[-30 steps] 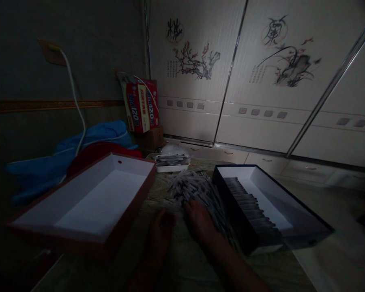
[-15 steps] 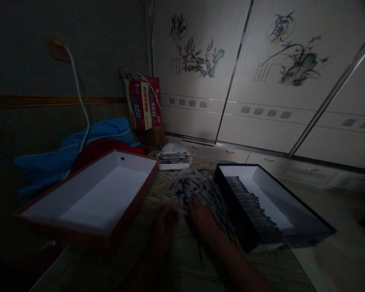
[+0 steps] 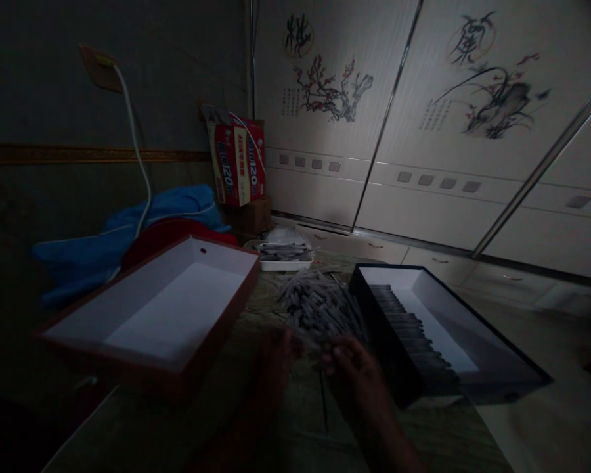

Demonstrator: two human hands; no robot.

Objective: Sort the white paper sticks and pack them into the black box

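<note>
A heap of thin grey sticks lies on the table between two boxes. At its near edge my right hand has its fingers pinched together on something small that I cannot make out. Close by on the left is my left hand, fingers bent, dim and blurred; a pale thin piece seems to stretch between the hands. The black box on the right holds a row of similar dark grey sticks. On the left stands a reddish-brown box with a bare white inside.
Behind the heap is a white tray with more sticks. A blue cloth and a red item lie behind the left box. Red and white cartons stand at the back, beside cabinet doors. One dark thin stick lies near the hands.
My right hand has drawn back from the heap, slightly right and nearer, and its fingers are now pinched. My left hand has shifted slightly right. The whole view has tilted a little.
</note>
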